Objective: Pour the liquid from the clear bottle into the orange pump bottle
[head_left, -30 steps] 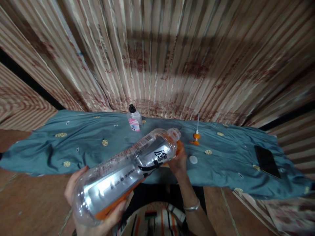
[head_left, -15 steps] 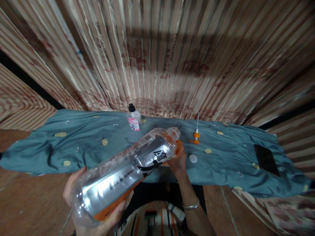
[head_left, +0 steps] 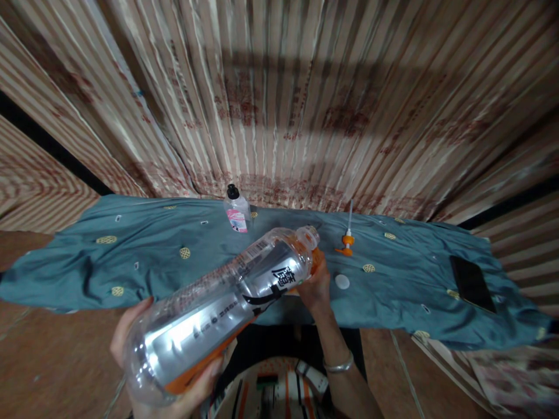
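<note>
A large clear plastic bottle (head_left: 227, 302) with a silver and orange label is tilted across the middle, its open mouth towards the right and higher than its base. My left hand (head_left: 194, 390) is closed around the base end. Close to the bottle's neck, my right hand (head_left: 315, 288) grips an orange bottle (head_left: 317, 259), mostly hidden behind the clear one. The two bottle necks overlap in view; I cannot tell whether they touch. Right of them, an orange pump head (head_left: 347, 244) with a white tube lies on the cloth near a white round disc (head_left: 342, 281).
A small clear bottle (head_left: 237, 212) with a black cap and pink label stands at the back of the table, which a blue-green cloth (head_left: 148, 250) covers. A dark phone (head_left: 472, 283) lies at the right. Striped curtains (head_left: 279, 105) hang behind and at both sides.
Hardly anything differs. The base end of the clear bottle and my left hand have shifted very slightly left; both grips stay the same.
</note>
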The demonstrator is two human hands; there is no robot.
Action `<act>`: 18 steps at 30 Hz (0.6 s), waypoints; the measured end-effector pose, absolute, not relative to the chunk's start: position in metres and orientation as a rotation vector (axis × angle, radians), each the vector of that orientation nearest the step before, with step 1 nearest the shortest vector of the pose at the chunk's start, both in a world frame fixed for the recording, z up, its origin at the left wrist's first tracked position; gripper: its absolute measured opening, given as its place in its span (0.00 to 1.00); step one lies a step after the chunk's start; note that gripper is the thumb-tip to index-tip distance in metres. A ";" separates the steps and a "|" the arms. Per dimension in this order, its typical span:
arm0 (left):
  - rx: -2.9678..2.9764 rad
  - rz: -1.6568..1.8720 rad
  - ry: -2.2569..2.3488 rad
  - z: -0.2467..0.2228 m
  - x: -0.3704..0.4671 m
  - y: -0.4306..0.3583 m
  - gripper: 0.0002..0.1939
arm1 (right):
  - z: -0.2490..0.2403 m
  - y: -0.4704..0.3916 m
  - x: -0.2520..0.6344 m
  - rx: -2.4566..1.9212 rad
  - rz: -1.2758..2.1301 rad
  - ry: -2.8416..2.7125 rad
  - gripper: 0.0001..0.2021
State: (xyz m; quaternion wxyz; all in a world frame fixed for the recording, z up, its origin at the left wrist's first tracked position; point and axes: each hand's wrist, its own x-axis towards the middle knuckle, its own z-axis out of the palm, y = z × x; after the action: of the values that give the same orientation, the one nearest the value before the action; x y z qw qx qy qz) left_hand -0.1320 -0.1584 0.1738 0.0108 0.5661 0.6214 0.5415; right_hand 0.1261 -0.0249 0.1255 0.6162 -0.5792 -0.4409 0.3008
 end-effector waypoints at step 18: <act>1.980 1.650 1.894 0.167 -0.146 -0.159 0.56 | 0.127 -0.026 0.128 -1.327 0.680 -1.035 0.26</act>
State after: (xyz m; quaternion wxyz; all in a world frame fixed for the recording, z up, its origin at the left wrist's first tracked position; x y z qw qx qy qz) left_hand -0.1464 -0.1587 0.1671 -0.0284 0.6187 0.5920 0.5156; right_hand 0.1276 -0.0256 0.1268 0.6158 -0.5759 -0.4495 0.2950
